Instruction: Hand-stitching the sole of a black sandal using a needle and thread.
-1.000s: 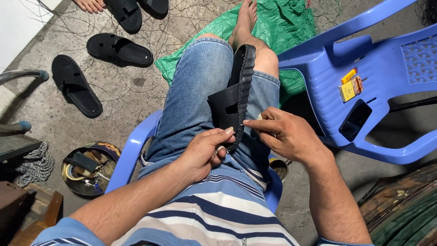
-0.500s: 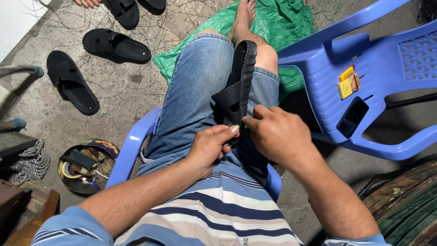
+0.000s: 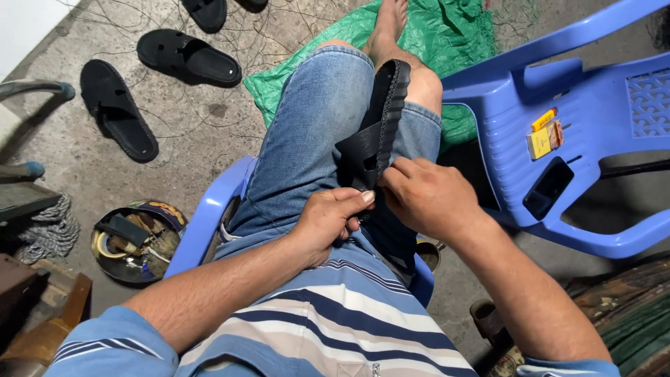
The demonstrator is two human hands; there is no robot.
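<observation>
A black rubber sandal [image 3: 382,122] stands on its edge between my knees, sole to the right, strap to the left. My left hand [image 3: 333,218] pinches the strap's near end against my jeans. My right hand [image 3: 427,197] closes over the sandal's heel end from the right. The two hands touch at the fingertips. What lies between the fingers is hidden. I sit on a low blue plastic chair [image 3: 209,220].
A second blue plastic chair [image 3: 593,139] lies tipped at the right, holding a yellow packet [image 3: 543,140], a lighter and a dark phone [image 3: 548,188]. Loose black sandals [image 3: 118,108] lie at the upper left, a round tin of tools [image 3: 132,241] at the left, a green sheet [image 3: 447,35] under my feet.
My view has shifted slightly left. Both hands stay on the sandal's near end, fingers working closer together at the strap.
</observation>
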